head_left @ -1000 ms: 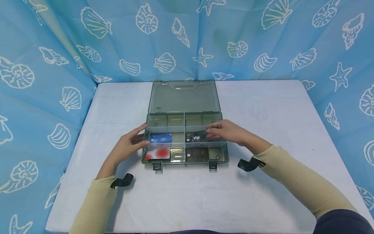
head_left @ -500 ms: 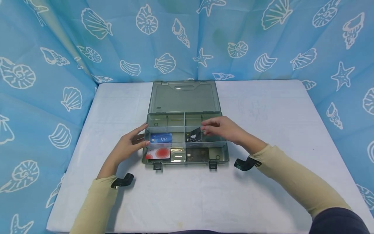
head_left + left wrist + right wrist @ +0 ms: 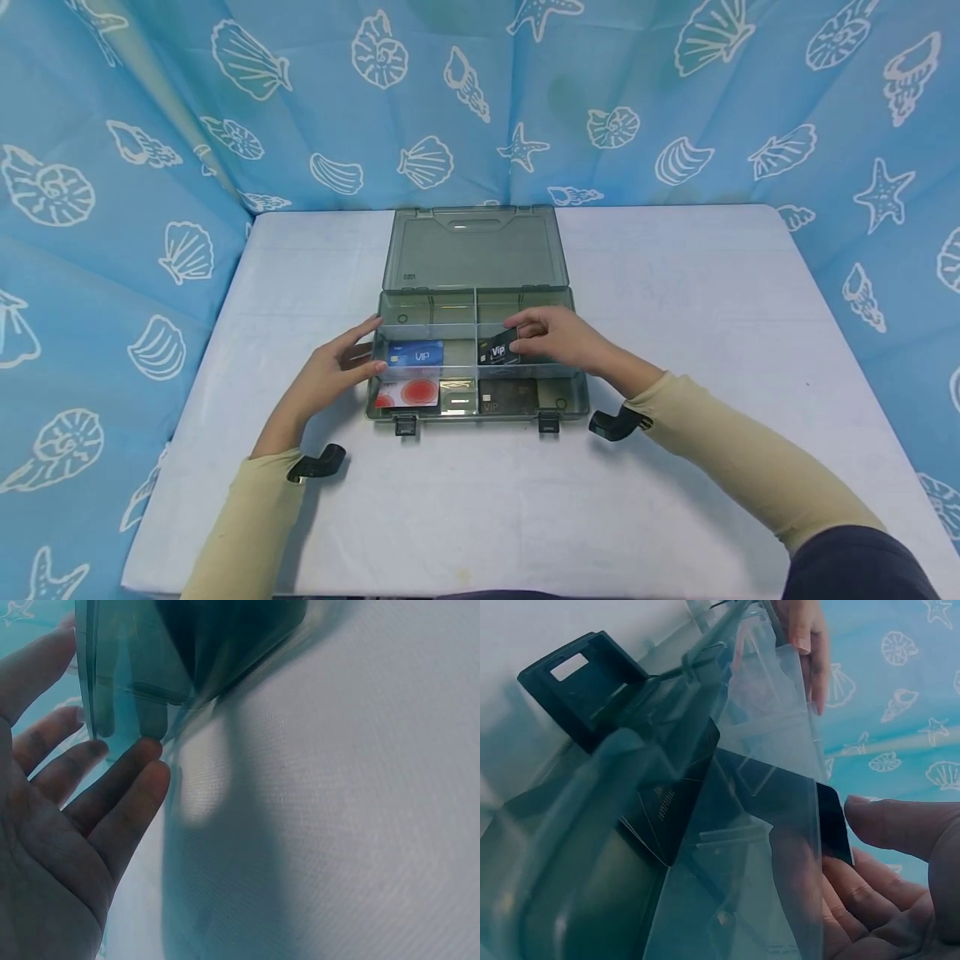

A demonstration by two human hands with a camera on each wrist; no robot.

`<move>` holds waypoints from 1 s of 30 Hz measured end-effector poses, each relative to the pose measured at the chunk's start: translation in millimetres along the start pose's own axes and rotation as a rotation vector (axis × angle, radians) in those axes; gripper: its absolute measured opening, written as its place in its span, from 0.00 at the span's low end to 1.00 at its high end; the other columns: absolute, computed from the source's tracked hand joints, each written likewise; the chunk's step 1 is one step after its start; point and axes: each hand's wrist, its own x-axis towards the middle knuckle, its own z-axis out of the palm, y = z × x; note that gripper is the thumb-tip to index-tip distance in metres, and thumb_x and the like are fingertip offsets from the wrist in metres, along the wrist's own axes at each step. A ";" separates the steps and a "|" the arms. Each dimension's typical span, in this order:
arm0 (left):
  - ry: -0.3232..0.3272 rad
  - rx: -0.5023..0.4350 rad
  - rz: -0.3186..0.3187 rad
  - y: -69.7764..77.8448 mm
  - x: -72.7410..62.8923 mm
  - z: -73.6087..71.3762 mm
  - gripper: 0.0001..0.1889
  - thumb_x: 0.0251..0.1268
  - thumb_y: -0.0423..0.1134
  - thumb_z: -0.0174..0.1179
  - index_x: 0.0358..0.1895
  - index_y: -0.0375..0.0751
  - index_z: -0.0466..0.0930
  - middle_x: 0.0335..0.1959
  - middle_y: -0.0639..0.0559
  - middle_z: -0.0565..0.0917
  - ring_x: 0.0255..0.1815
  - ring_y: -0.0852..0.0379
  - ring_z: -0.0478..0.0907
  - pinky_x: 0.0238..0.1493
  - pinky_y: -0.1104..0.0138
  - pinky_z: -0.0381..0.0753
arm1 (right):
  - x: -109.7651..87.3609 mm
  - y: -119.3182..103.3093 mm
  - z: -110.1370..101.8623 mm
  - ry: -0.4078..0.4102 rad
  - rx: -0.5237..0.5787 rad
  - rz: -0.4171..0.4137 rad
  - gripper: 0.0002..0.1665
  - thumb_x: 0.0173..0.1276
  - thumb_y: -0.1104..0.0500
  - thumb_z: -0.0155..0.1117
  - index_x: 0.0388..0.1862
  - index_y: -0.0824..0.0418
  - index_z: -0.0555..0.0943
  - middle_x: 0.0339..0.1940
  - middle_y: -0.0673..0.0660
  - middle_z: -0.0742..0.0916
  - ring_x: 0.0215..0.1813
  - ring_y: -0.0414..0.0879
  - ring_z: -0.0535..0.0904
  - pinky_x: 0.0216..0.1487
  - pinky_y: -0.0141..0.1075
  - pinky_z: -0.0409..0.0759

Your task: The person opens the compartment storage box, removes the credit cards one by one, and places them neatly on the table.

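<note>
There is one table point(image 3: 487, 517); one box point(image 3: 477, 418) with one lid point(image 3: 477, 250), two latches point(image 3: 406, 426), six compartments point(image 3: 442, 310); four cards point(image 3: 415, 353).

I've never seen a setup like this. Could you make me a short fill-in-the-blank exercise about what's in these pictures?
1. The lid of the box is swung ____, not shut.
2. The left hand is at the ____ side of the box, as the wearer sees it.
3. Nearer the wearer than the blue card lies a white card printed with ____ circles.
4. The right hand is at the black card marked with the word ____.

Missing words: open; left; red; Vip.
</note>
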 end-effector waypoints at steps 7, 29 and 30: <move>0.000 -0.009 0.003 -0.7 0.4 0.6 0.42 0.68 0.50 0.68 0.82 0.59 0.56 0.83 0.46 0.54 0.73 0.31 0.66 0.69 0.39 0.69 | 0.1 -0.1 1.7 -0.010 0.074 0.015 0.28 0.73 0.61 0.66 0.69 0.66 0.76 0.57 0.64 0.86 0.53 0.52 0.86 0.53 0.44 0.87; -0.009 -0.037 -0.002 0.2 -0.2 0.4 0.42 0.68 0.49 0.68 0.82 0.58 0.56 0.83 0.45 0.54 0.74 0.31 0.65 0.69 0.39 0.68 | -6.9 10.8 -4.2 0.078 0.046 0.048 0.22 0.74 0.65 0.63 0.65 0.59 0.80 0.50 0.59 0.88 0.39 0.48 0.87 0.41 0.40 0.89; -0.008 -0.037 -0.003 0.2 -0.1 0.5 0.42 0.68 0.49 0.68 0.82 0.58 0.56 0.82 0.45 0.54 0.74 0.31 0.65 0.69 0.39 0.68 | -8.3 11.6 -5.4 0.083 0.044 0.047 0.21 0.74 0.65 0.62 0.65 0.60 0.79 0.50 0.59 0.88 0.39 0.48 0.87 0.41 0.40 0.89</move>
